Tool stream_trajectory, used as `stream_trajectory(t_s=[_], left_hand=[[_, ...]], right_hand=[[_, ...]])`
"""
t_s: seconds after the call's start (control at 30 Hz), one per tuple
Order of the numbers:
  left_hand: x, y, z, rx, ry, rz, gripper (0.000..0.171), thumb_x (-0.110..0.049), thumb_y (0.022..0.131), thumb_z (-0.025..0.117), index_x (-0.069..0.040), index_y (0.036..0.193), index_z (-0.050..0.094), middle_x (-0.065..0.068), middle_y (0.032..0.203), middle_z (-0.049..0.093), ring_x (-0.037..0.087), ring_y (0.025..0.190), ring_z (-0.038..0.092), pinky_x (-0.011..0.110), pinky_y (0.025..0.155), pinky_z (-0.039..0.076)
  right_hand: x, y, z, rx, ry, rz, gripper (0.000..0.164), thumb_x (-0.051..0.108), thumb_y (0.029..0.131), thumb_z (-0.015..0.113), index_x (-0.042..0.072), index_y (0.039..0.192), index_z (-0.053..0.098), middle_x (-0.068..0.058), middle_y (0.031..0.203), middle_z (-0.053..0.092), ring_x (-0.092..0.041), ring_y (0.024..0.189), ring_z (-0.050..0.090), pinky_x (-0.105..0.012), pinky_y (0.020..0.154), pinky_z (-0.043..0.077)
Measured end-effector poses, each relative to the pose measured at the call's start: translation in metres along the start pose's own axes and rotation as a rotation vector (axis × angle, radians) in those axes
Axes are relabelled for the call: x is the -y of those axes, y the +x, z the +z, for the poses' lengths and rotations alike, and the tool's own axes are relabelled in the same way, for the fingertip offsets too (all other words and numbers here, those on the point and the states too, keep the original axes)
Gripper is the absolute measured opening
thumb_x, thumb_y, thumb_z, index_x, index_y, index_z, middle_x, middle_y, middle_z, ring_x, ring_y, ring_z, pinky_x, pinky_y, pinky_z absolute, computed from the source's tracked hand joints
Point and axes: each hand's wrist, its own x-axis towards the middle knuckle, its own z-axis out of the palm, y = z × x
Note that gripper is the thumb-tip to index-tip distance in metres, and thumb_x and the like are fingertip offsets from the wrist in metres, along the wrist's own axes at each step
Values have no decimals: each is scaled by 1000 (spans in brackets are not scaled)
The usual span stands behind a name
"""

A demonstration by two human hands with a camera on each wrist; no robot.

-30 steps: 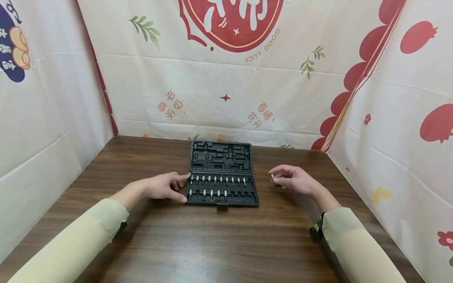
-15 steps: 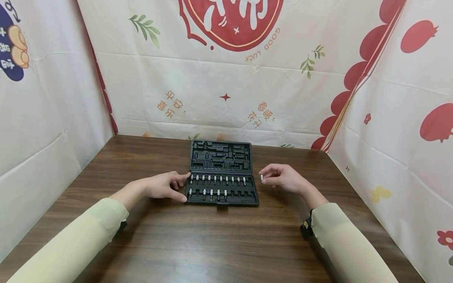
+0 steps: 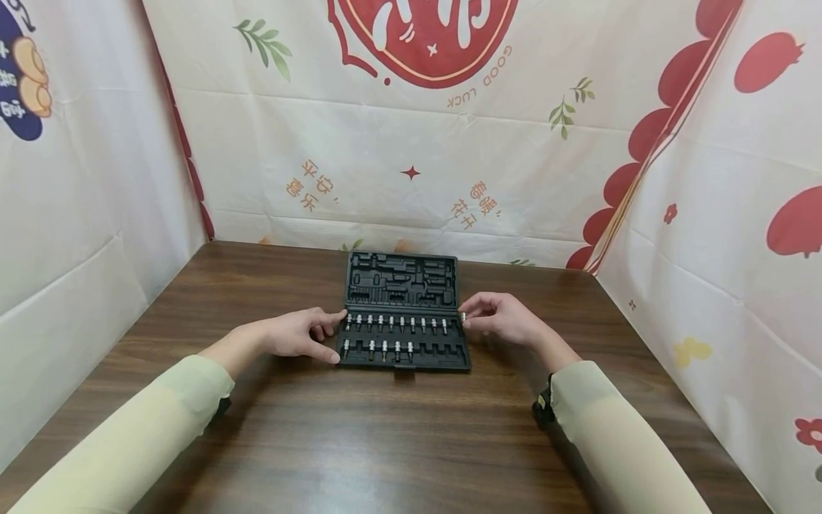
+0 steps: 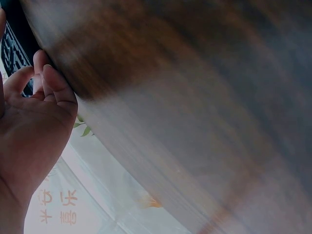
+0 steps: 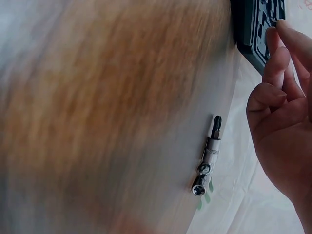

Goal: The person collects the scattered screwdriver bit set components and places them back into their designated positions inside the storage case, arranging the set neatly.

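A black socket case point(image 3: 404, 337) lies unfolded on the wooden table, its moulded lid point(image 3: 403, 280) toward the back. Chrome bit sockets point(image 3: 402, 323) fill the tray's back row; the front row holds several more point(image 3: 384, 350), with vacant slots toward its right end. My left hand point(image 3: 298, 334) rests at the case's left edge, index finger and thumb spread apart and touching it. Between thumb and fingertips my right hand point(image 3: 507, 318) pinches a small chrome bit socket point(image 3: 463, 317) right at the tray's right edge. In the right wrist view that piece is hidden behind the fingers.
Beyond the right hand, the right wrist view shows a bit socket with a dark cross-shaped tip point(image 5: 212, 139) and a second chrome socket point(image 5: 199, 184) lying on the table. Printed cloth point(image 3: 411, 143) walls in the table's back and sides.
My right hand has moved left with the bit socket, from out over the table to the case's right edge. The left hand has stayed at the case's left edge.
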Motion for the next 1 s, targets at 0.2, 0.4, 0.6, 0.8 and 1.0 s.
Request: stream_trajectory(t_s=[0.2, 0.4, 0.6, 0.8, 1.0], left_hand=[[0, 1, -1, 4, -2, -3, 101, -48, 98, 83, -12, 175, 29, 12, 140, 60, 27, 126, 58, 51, 110, 47], [1, 0, -1, 4, 0, 0, 101, -48, 98, 83, -12, 175, 29, 12, 140, 60, 27, 126, 58, 51, 110, 47], [1, 0, -1, 7, -4, 1, 101, -48, 98, 83, -13, 175, 28, 12, 141, 59, 27, 126, 58, 51, 110, 47], [0, 0, -1, 10, -4, 7, 101, -47, 98, 83, -12, 175, 29, 12, 140, 60, 26, 125, 58, 50, 109, 47], [1, 0, 0, 7, 1, 7, 101, -47, 98, 83, -11, 175, 29, 13, 140, 59, 26, 125, 58, 50, 110, 47]], right_hand=[[3, 3, 3, -1, 12, 13, 29, 23, 101, 82, 12, 127, 77, -8, 108, 76, -24, 90, 65, -36, 77, 57], [5, 8, 6, 12, 18, 21, 30, 23, 102, 81, 11, 128, 76, -9, 110, 76, -25, 92, 66, -36, 77, 57], [0, 14, 8, 11, -2, 33, 24, 20, 103, 80, 13, 125, 77, -8, 109, 75, -26, 90, 65, -37, 76, 58], [-2, 14, 10, 3, -25, 49, 19, 17, 102, 80, 12, 120, 77, -8, 104, 73, -23, 85, 63, -36, 74, 57], [-1, 14, 12, 1, -56, 27, 14, 14, 103, 79, 12, 117, 78, -9, 106, 72, -23, 86, 63, -35, 74, 57]])
